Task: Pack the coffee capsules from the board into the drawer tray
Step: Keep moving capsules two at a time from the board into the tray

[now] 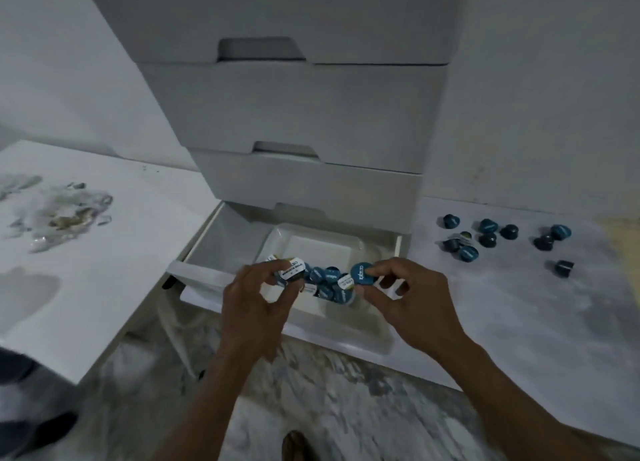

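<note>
The coffee capsules are small round pods with dark blue bodies; some show a blue lid with white letters, others a white label with a yellow edge. The right hand (pixel 412 297) pinches one blue capsule (pixel 363 273) between thumb and fingertips, its printed lid turned to the camera; the left hand (pixel 254 304) grips a white-labelled capsule (pixel 292 270) with curled fingers, also closed on it. Both capsules are held just above the white drawer tray (pixel 311 242), which sits inside the open bottom drawer (pixel 204 245) of a white drawer cabinet (pixel 304 114); between the two sets of fingers, and a little below them, a pile of packed capsules (pixel 329 284) lies in the near part of the tray; the far part of the tray is bare. Well to the right of the right fingers, loose capsules (pixel 485 235) lie scattered on the pale board (pixel 519 304). Far left of the left fingers, crumpled clear plastic (pixel 59 211) rests on a white table (pixel 104 287).
</note>
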The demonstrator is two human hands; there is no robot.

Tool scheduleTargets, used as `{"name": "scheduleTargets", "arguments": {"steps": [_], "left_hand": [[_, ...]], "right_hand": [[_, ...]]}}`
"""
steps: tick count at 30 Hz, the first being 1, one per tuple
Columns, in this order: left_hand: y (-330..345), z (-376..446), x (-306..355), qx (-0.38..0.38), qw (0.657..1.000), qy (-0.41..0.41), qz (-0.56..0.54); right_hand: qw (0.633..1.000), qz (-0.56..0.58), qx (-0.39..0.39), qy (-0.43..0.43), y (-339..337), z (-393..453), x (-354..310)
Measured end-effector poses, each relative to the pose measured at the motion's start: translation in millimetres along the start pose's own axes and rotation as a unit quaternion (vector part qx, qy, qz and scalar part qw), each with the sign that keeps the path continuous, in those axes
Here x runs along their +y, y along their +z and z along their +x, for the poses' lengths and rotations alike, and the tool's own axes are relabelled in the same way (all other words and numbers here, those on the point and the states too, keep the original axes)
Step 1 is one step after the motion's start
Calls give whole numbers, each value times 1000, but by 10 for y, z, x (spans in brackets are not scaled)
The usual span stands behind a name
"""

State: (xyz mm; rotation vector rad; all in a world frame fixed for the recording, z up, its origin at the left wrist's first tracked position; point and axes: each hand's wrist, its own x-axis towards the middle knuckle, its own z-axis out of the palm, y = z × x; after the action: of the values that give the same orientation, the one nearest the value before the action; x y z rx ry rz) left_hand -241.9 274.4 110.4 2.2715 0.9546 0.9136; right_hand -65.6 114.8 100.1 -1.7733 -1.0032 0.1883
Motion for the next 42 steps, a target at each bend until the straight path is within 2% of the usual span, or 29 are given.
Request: {"name": "scheduleTargets", "arguments": {"steps": [3, 7, 16, 24, 30, 42], "left_hand": [[-194, 493, -488, -27, 999, -6, 31], [-291, 1029, -966, -120, 991, -8, 55], [274, 1634, -1596, -301, 947, 11, 114], [748, 1916, -1856, -377, 914, 37, 146], [939, 1995, -1955, -405, 899, 72, 151], [1025, 2062, -2026, -427, 875, 120, 194]], "right_hand": [[999, -29, 14, 36, 353, 308, -47], [995, -76, 27, 65, 749, 586, -45], [982, -123, -38, 137, 1423, 959, 320], [973, -130, -101, 164, 1911, 1384, 676], [957, -138, -168, 195, 2107, 1551, 924], [950, -115, -197, 211, 2223, 1562, 1075]]}}
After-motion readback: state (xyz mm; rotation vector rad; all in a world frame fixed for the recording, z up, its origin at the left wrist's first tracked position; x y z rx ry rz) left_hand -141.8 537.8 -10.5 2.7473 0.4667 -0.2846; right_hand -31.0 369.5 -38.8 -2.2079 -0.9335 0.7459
